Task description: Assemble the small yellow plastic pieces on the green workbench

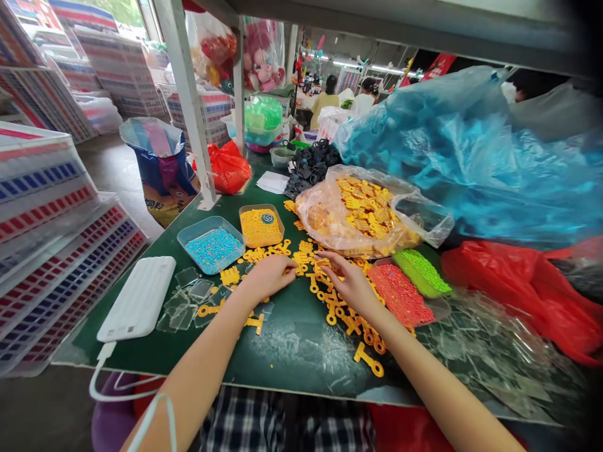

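My left hand (272,275) is over the middle of the green table (292,351), fingertips pinched together beside the yellow plastic pieces. What they hold, if anything, I cannot make out. Opposite it, my right hand (349,282) has thumb and fingers apart, fingertips over the pile of yellow plastic pieces (331,307) with ring ends and crossbars. Between the two hands lie yellow hand-shaped pieces (304,256). Behind them, a clear plastic bag (318,216) spills more yellow pieces. Under my left forearm are yellow pieces and clear plastic squares (186,307).
Left: trays of blue beads (214,248) and yellow beads (259,227), and a white power bank (137,298) with its cable. Right: trays of red beads (400,295) and green beads (421,271), clear plastic pieces (490,351), red bag (522,289). Behind: black parts (313,164), blue bag (471,157).
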Demonstrator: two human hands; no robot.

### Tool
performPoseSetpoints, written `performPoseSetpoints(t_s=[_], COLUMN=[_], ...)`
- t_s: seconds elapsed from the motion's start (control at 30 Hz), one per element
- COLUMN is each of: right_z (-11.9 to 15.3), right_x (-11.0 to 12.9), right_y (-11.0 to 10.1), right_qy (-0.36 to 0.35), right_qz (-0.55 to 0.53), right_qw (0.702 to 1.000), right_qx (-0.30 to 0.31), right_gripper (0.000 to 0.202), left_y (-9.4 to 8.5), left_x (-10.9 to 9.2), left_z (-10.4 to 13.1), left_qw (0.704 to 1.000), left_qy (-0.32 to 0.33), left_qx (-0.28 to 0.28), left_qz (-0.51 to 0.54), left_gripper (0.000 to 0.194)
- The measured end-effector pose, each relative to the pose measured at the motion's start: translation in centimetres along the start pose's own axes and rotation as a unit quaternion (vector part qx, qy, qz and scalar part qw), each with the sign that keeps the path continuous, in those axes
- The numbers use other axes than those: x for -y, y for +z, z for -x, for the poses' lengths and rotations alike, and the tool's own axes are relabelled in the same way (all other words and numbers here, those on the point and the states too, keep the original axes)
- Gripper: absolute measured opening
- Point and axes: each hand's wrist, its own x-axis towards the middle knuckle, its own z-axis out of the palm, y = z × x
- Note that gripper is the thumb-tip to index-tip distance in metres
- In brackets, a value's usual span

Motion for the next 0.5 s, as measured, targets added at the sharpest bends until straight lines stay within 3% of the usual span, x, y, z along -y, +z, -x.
performPoseSetpoints(t_s=[0.07, 0.13, 0.2, 0.33, 0.5], right_z=[1.1, 1.8, 2.1, 2.4, 2.8], right_x=[1.0, 1.8, 2.4, 2.5, 1.6], right_y=[0.2, 0.7, 1.3, 2.2, 1.4], right_qy=[0.058, 0.087, 0.065, -0.014, -0.027], right_qz=[-0.117, -0.161, -0.099, 0.139, 0.23], right_qw=[0.991, 0.98, 0.988, 0.985, 0.972], right_qx=[0.025, 0.074, 0.097, 0.1, 0.047], right_gripper=[0.034, 0.035, 0.028, 0.019, 0.029], left_y=[-0.5, -0.9, -1.2, -1.7, -1.7], left_x=[0.0, -0.2, -0.4, -1.2, -2.6], left_z=[0.0, 0.1, 0.2, 0.7, 0.9], left_qw=[0.999, 0.993, 0.986, 0.974, 0.974], left_qy=[-0.028, -0.056, -0.068, -0.084, -0.081], left_qx=[-0.031, -0.059, -0.061, 0.008, 0.068], left_qz=[0.031, 0.084, 0.142, 0.21, 0.202], left_gripper=[0.031, 0.032, 0.031, 0.027, 0.021])
